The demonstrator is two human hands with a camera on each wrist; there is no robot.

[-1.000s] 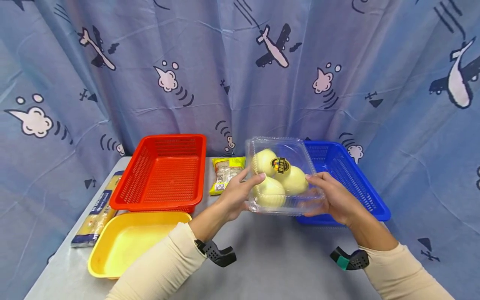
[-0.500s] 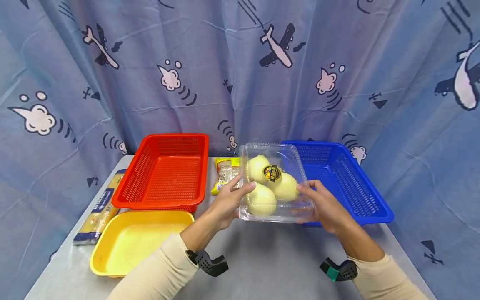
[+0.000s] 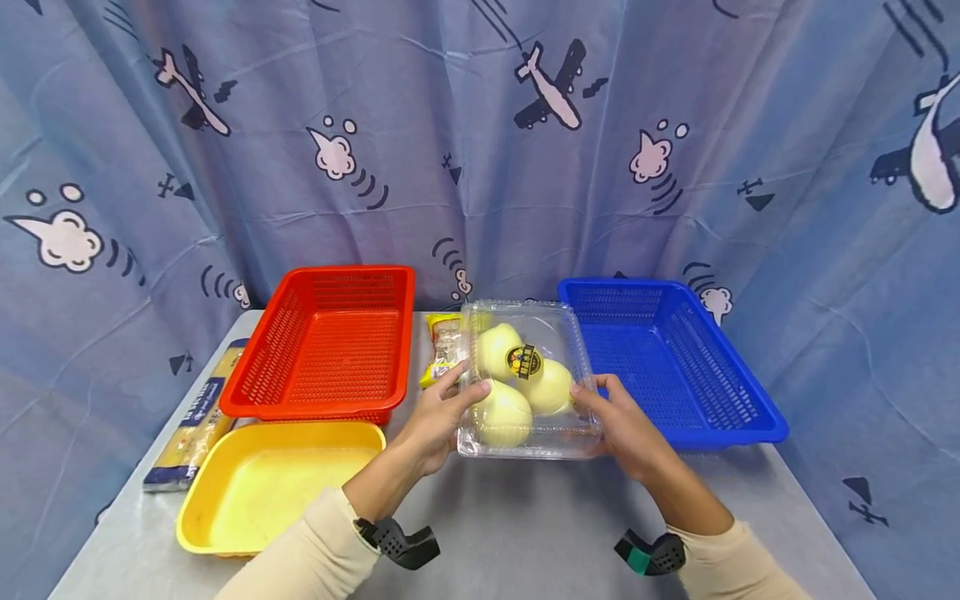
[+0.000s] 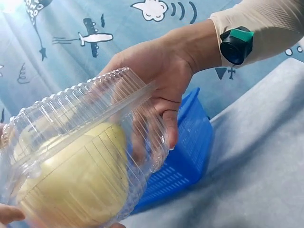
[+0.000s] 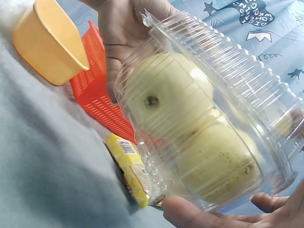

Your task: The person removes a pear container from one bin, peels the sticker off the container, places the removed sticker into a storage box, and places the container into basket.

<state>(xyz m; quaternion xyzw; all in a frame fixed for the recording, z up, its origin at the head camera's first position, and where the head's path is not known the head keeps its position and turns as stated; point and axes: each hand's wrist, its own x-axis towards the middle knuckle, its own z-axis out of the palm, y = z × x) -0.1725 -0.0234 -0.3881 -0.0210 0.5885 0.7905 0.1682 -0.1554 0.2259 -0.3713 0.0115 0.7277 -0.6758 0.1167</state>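
A clear plastic fruit box (image 3: 536,333) with a lid is held above the table, its top turned towards me. Three pale yellow-green fruits (image 3: 504,417) that look like pears show through it, under a black sticker (image 3: 524,362). My left hand (image 3: 435,423) grips the box's left side, thumb on the lid and other fingers underneath. On the opposite side my right hand (image 3: 626,429) holds it likewise; the left wrist view shows that hand (image 4: 156,66) with its fingers behind the plastic. In the right wrist view, dark specks mark one pear (image 5: 218,164).
A red basket (image 3: 243,367) stands at the back left, with a yellow tub (image 3: 197,508) before it. Beside them lies a long gold-and-blue packet (image 3: 197,425). A yellow snack packet (image 3: 444,342) is partly hidden behind the box. The blue basket (image 3: 738,392) stands at the right.
Both hands have carried the box left and slightly down towards me, away from over the blue basket. It now covers more of the snack packet. The grip looks the same.
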